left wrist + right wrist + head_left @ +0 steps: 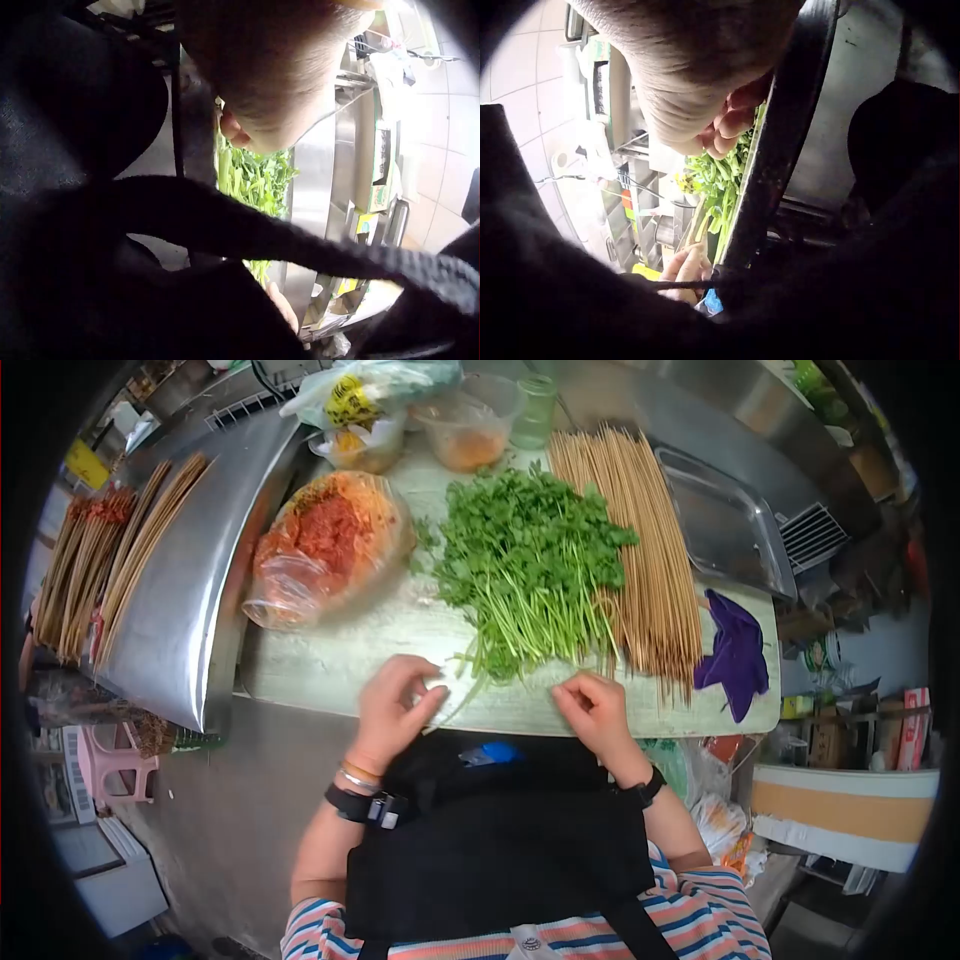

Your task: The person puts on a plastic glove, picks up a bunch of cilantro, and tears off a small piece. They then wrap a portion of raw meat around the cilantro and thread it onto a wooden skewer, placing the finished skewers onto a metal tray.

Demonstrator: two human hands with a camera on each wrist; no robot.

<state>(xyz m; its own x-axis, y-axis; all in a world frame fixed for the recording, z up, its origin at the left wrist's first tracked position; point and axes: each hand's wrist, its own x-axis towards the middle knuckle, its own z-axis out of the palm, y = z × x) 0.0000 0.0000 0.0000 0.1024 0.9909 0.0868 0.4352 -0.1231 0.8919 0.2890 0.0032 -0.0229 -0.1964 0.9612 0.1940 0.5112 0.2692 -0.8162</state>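
A pile of leafy green herbs (535,550), like cilantro, lies on the pale table (300,670), its stems toward the person. My left hand (395,705) is at the table's near edge, left of the stem ends, thumb and forefinger apart. A loose stem (455,708) lies beside the thumb. On the other side of the stems, my right hand (597,712) has loosely curled fingers, with nothing seen in them. The right wrist view shows those curled fingers (727,135) in front of the herbs. In the left wrist view, the palm and a dark strap hide much.
Bamboo skewers (640,550) lie right of the herbs, near a metal tray (725,520) and a purple cloth (735,655). A plastic-covered bowl of red filling (335,535) stands left. Filled skewers (85,560) lie beyond a steel panel (200,560). Tubs (470,435) stand behind.
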